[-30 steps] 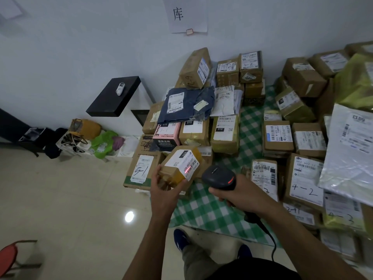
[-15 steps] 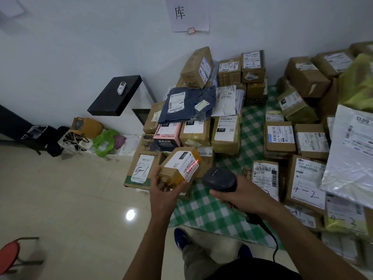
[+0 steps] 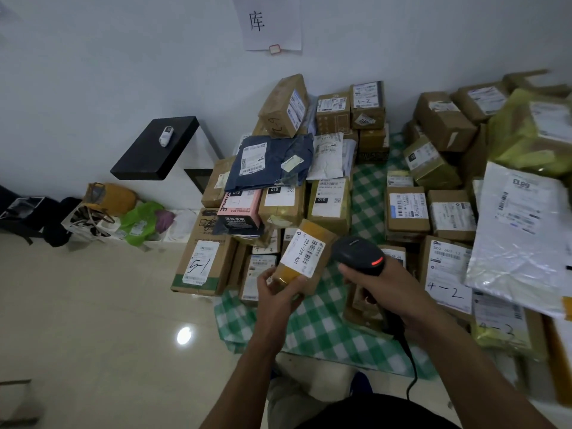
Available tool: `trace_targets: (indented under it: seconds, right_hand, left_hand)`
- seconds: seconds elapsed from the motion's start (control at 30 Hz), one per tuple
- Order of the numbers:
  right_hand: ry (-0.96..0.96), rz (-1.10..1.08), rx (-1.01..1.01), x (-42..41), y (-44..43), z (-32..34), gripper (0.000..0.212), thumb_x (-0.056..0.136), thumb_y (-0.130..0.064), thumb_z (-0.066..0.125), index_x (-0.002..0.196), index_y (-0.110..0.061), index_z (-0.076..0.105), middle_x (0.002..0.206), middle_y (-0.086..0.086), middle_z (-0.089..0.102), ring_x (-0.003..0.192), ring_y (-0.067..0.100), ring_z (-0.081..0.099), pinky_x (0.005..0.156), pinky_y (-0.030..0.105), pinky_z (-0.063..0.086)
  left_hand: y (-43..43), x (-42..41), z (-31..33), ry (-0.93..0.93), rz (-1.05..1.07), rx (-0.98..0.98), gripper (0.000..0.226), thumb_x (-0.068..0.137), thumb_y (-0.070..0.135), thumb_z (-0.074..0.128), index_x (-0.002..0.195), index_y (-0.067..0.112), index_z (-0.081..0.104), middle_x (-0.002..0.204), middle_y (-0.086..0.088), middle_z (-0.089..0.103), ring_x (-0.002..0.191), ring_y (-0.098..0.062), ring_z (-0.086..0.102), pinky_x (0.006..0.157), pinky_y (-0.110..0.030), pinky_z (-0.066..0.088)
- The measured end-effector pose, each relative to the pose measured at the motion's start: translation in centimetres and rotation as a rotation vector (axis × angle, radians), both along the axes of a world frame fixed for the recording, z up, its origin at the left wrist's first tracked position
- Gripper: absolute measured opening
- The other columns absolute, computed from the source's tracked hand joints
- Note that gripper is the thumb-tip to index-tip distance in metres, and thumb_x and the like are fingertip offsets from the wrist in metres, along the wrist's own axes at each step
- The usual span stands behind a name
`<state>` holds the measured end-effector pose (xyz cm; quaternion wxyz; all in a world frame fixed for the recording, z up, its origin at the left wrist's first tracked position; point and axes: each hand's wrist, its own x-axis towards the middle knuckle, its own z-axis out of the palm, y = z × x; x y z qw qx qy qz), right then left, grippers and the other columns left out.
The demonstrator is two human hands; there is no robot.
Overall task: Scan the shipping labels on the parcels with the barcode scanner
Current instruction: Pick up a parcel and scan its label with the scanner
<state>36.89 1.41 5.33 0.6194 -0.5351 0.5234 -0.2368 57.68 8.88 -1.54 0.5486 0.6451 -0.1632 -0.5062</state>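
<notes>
left hand [image 3: 275, 294]: fingers and thumb curled round the near end of a small brown parcel [image 3: 322, 239], which is lifted clear of the pile above the green check cloth [image 3: 325, 332]. the parcel is tilted so its white shipping label [image 3: 301, 253] faces up and toward the right. judged reason: this shows the barcodes to the reader, and the grip leaves the label uncovered.

right hand [image 3: 383, 286]: fingers wrapped round the handle of the black barcode scanner [image 3: 356, 253]. its head is just beside the label's right edge, nose toward it. a red lamp is lit on the scanner's back. no beam line shows on the label, so cannot tell whether a read is in progress. the cable [image 3: 410, 370] hangs from the handle toward the body.

the other parcels lie mostly label-up on the cloth and against the wall. judged reason: they can be scanned in place or picked up 1 at a time.

legible writing:
- held label: "231-229-k01", with barcodes beside it.
- left box [image 3: 201, 264]: handwritten "5-1".
- right box [image 3: 445, 274]: printed "502 602", handwritten "4-2".
- back box [image 3: 366, 103]: handwritten "1-2".
- 2 mid-pile boxes [image 3: 281, 202] [image 3: 329, 202]: black tags "010".
- wall sheet [image 3: 266, 23]: character 库.
- pink box [image 3: 241, 209]: lettering partly hidden, not read.

finer print elsewhere is too small to read.
</notes>
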Motion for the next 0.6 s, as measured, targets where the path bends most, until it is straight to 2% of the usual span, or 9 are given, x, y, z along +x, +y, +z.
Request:
trace_targets:
  seconds: [0.07,0.2,0.33,0.43,0.5,0.6]
  right_hand:
    - [-0.019,-0.046,0.011,-1.0,-0.2,0.2,0.026,0.084,-0.045,0.081,0.108,-0.038,0.073,0.088,-0.011,0.078,0.070,0.009,0.069,0.068,0.030,0.054]
    - [-0.024,-0.133,0.014,-3.3,-0.8,1.1,0.027,0.088,-0.038,0.080,0.112,-0.032,0.072,0.091,-0.002,0.079,0.064,0.015,0.068,0.063,0.031,0.053]
    - [-0.007,-0.202,-0.012,-5.0,-1.4,2.1,0.031,0.087,-0.037,0.082,0.115,-0.035,0.070,0.091,-0.006,0.079,0.068,0.019,0.075,0.064,0.033,0.054]
    - [-0.025,-0.230,-0.020,-5.5,-1.9,3.2,0.027,0.088,-0.032,0.081,0.111,-0.036,0.068,0.078,-0.010,0.077,0.068,0.018,0.076,0.062,0.029,0.053]
    - [-0.024,-0.258,-0.026,-5.6,-2.4,4.0,0.022,0.089,-0.031,0.079,0.109,-0.032,0.069,0.074,-0.010,0.076,0.065,0.015,0.075,0.060,0.025,0.052]
    - [0.017,-0.291,-0.041,-6.2,-3.7,5.2,0.023,0.090,-0.033,0.079,0.110,-0.031,0.070,0.084,0.000,0.079,0.069,0.018,0.075,0.063,0.030,0.051]
  left_hand:
    - [-1.1,-1.4,0.2,0.043,-0.057,-0.016,0.058,0.086,0.016,0.081,0.130,0.034,0.048,0.131,-0.005,0.065,0.116,-0.028,0.068,0.090,-0.041,0.061]
    - [-3.7,-4.2,1.2,0.130,-0.119,-0.029,0.056,0.089,0.015,0.076,0.139,0.028,0.055,0.126,-0.003,0.071,0.111,-0.025,0.071,0.095,-0.045,0.059]
    - [-6.2,-6.7,3.0,0.168,-0.128,-0.046,0.045,0.089,0.016,0.078,0.129,0.023,0.058,0.121,-0.002,0.073,0.106,-0.022,0.073,0.092,-0.044,0.060]
    - [-8.4,-8.3,4.1,0.198,-0.170,-0.027,0.036,0.091,0.024,0.077,0.125,0.025,0.063,0.118,0.002,0.075,0.109,-0.020,0.071,0.095,-0.044,0.058]
    - [-10.3,-9.0,4.4,0.212,-0.183,-0.003,0.040,0.090,0.025,0.078,0.126,0.025,0.062,0.119,0.000,0.075,0.107,-0.021,0.072,0.092,-0.042,0.059]
    - [-13.6,-9.7,4.7,0.249,-0.203,0.034,0.048,0.087,0.019,0.078,0.129,0.018,0.055,0.117,-0.007,0.073,0.101,-0.023,0.072,0.083,-0.041,0.060]
